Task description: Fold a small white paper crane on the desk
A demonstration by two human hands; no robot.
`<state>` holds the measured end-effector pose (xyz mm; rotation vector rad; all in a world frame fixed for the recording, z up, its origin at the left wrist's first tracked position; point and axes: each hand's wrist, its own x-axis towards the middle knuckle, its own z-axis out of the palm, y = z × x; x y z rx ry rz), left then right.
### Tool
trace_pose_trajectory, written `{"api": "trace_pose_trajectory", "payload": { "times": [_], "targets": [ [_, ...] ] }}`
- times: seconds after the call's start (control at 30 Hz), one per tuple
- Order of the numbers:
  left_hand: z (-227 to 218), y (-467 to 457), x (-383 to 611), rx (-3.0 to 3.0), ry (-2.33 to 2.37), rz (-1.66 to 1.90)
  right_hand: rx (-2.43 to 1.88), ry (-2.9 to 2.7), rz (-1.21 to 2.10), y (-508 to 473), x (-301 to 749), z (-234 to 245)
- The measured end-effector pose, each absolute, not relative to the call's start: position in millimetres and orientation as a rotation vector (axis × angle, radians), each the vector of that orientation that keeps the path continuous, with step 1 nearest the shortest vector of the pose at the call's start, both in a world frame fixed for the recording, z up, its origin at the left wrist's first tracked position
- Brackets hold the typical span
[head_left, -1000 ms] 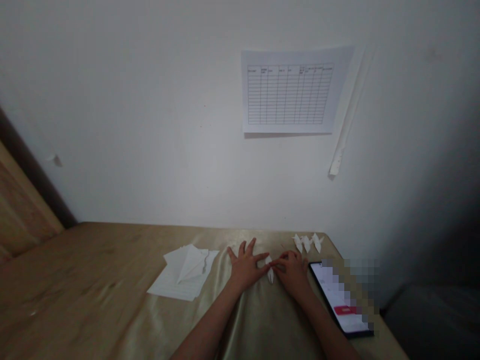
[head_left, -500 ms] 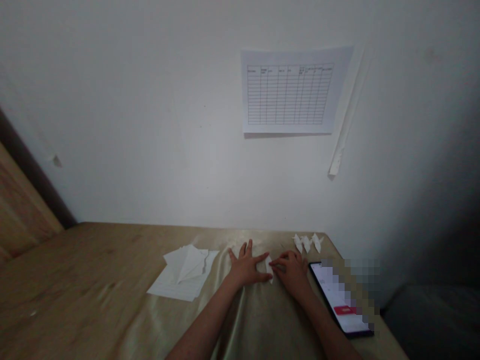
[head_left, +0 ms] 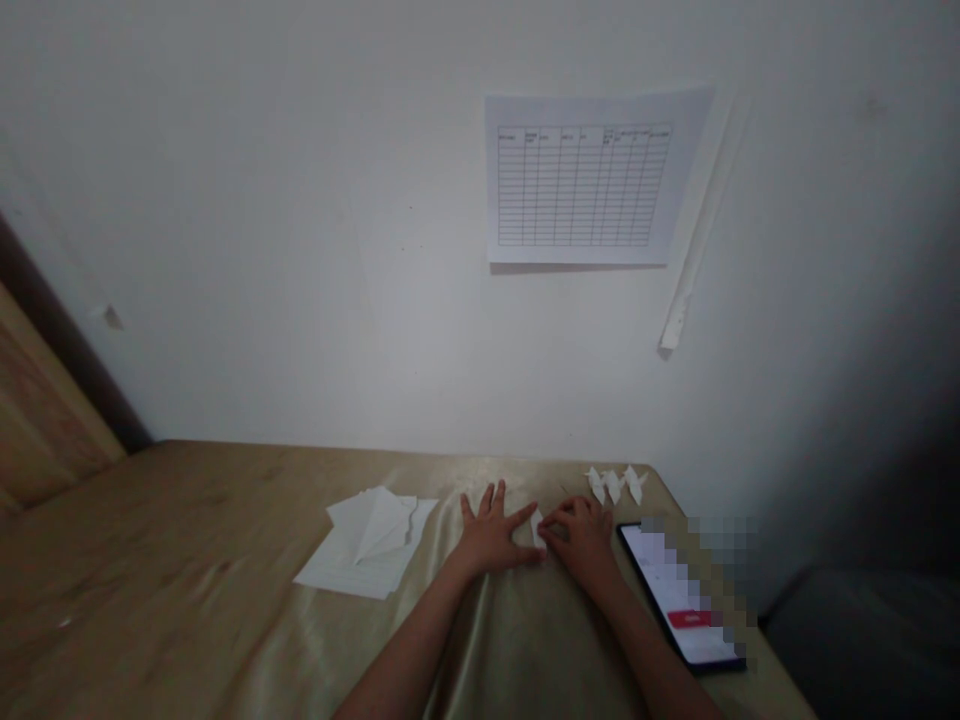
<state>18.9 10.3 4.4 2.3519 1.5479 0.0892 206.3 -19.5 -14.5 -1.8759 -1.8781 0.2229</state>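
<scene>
A small strip of folded white paper (head_left: 535, 522) lies on the cloth between my two hands, partly covered by fingers. My left hand (head_left: 491, 538) rests flat with its fingers spread; its index finger and thumb reach the paper's left edge and lower end. From the other side, my right hand (head_left: 581, 535) is closed, its thumb and fingertips pinching the paper's right edge. Beyond the right hand, three small folded paper figures (head_left: 613, 487) stand in a row near the far corner.
Loose white paper sheets (head_left: 345, 570), some torn or folded, lie left of my hands. A lit phone (head_left: 675, 590) lies to the right, partly pixelated. The table has a gold cloth (head_left: 187, 560). A printed chart (head_left: 581, 185) hangs on the white wall behind.
The right fingertips have shifted slightly along the folded paper, and its lower tip is now hidden. My left hand stays almost where it was.
</scene>
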Motion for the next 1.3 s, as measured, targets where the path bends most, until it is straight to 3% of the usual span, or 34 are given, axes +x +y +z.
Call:
{"api": "trace_pose_trajectory", "payload": {
  "times": [0.8, 1.3],
  "targets": [
    [-5, 14, 26, 2.302, 1.726, 0.274, -1.801, -2.066, 0.421, -33, 223, -6],
    [-10, 9, 23, 2.371, 1.660, 0.432, -1.714, -2.048, 0.263, -23, 225, -18]
  ]
}}
